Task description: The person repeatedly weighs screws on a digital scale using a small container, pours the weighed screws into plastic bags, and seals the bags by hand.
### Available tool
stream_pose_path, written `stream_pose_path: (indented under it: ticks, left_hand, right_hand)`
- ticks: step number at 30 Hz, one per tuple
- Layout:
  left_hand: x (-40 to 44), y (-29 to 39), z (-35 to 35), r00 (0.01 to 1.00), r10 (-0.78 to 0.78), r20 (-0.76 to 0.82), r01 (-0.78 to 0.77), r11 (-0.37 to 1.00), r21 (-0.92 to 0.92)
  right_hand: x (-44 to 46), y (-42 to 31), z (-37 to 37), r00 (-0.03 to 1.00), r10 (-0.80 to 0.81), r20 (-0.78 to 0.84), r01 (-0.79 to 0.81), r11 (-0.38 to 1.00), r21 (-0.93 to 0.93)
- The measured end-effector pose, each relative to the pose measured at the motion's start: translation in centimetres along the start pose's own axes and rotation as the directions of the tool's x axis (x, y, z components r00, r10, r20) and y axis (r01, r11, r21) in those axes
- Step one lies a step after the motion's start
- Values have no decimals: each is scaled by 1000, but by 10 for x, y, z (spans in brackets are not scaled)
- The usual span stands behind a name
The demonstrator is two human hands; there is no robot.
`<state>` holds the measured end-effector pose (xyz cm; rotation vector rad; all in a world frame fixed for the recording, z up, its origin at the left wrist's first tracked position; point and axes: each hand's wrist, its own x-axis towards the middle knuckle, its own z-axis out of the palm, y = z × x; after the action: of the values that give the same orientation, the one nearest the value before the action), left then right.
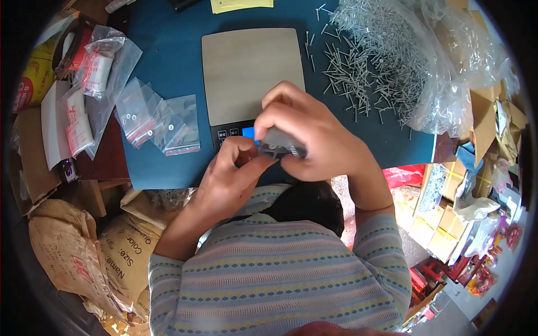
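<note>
In front of my chest, my right hand (316, 131) is closed around a small clear plastic bag (283, 141) with grey metal pieces showing in it. The pieces look like screws, though fingers cover part of them. My left hand (227, 176) pinches the near left edge of the same bag with thumb and forefinger. Both hands hover over the front edge of a digital scale (252, 61), partly hiding its buttons and blue display (248, 133). To the right of the scale lies a loose heap of screws (364, 75).
Small zip bags (182, 120) lie flat left of the scale. A large clear plastic sheet (448, 67) spreads by the screw heap. Wrapped white packets (98, 73) sit at the left, a yellow paper pad (241, 4) at the back. Brown sacks (126, 252) stand below left.
</note>
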<state>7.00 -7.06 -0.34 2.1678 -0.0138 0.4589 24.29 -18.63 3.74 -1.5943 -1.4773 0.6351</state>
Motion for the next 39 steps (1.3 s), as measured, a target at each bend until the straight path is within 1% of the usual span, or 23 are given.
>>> stream_pose_path:
  ticks: [1,3,4,7,8,9,11,12,14,15,16,18,21,22,25,26,29,30,33,35,36,38,39]
  left_hand:
    - [2,0,0,1000,20,-13,-20,1000,-4]
    - [6,2,1,998,61,-35,-61,998,-13]
    - [6,3,4,996,29,-85,-33,999,-43]
    - [6,4,-5,999,11,-37,-9,999,44]
    - [5,1,-4,998,29,-63,-26,998,54]
    - [5,1,-5,995,33,-91,-30,999,37]
    - [6,1,-6,988,43,-147,-43,999,6]
    - [9,3,-9,984,68,-167,-63,997,36]
    - [8,3,-10,979,-49,-200,22,991,-133]
    - [8,3,-10,971,-111,-209,65,974,-218]
    - [10,1,-13,983,-47,-177,18,986,-164]
    - [7,-2,-14,984,-38,-172,6,983,-183]
    - [8,-2,-12,987,-5,-162,-38,965,-260]
    - [8,-1,-11,987,6,-160,-54,955,-291]
    - [13,10,-13,995,-40,-90,9,945,-327]
    - [14,19,-5,966,-213,-148,144,916,-375]
    - [9,12,-8,995,-93,-22,86,975,-205]
    - [9,15,-5,989,-137,-59,121,966,-230]
    - [8,15,-7,978,-207,-6,196,938,-287]
    - [7,15,-6,984,-174,32,176,937,-302]
    - [6,15,-6,986,-160,51,168,936,-310]
    - [7,17,-6,976,-191,101,216,880,-424]
    - [7,18,-7,971,-204,126,240,845,-478]
  right_hand:
    - [0,-8,2,999,-32,0,32,992,-125]
    - [3,-24,1,996,-94,8,90,926,-366]
    - [2,-27,-4,996,-92,-3,85,933,-350]
    - [3,-20,-23,989,-103,-109,77,972,-222]
    - [2,-10,-25,976,-125,-181,78,967,-244]
    - [2,8,-23,957,-118,-264,65,978,-200]
    - [-4,45,-9,927,121,-355,-119,992,28]
    - [-8,52,-5,931,89,-353,-136,985,-109]
    - [-11,61,0,942,27,-335,-159,914,-373]
    - [-12,58,-5,956,10,-295,-115,933,-340]
    - [-17,50,-12,967,-5,-255,-75,951,-301]
    - [-19,36,-18,981,-69,-180,29,975,-219]
    - [-29,26,-10,991,-131,-25,119,951,-286]
    - [-29,22,-2,979,-169,-115,133,954,-270]
    - [-36,9,1,975,-213,-57,183,926,-331]
    - [-36,6,5,971,-231,-57,200,922,-332]
    - [-37,1,9,973,-231,-30,206,914,-348]
    - [-36,1,12,966,-251,-57,217,913,-345]
    - [-35,3,22,948,-294,-118,241,911,-334]
    - [-35,3,26,942,-308,-134,252,912,-323]
    - [-35,3,27,938,-326,-115,276,906,-320]
    - [-36,3,25,927,-368,-79,327,892,-313]
    - [-37,2,22,920,-379,-98,333,889,-316]
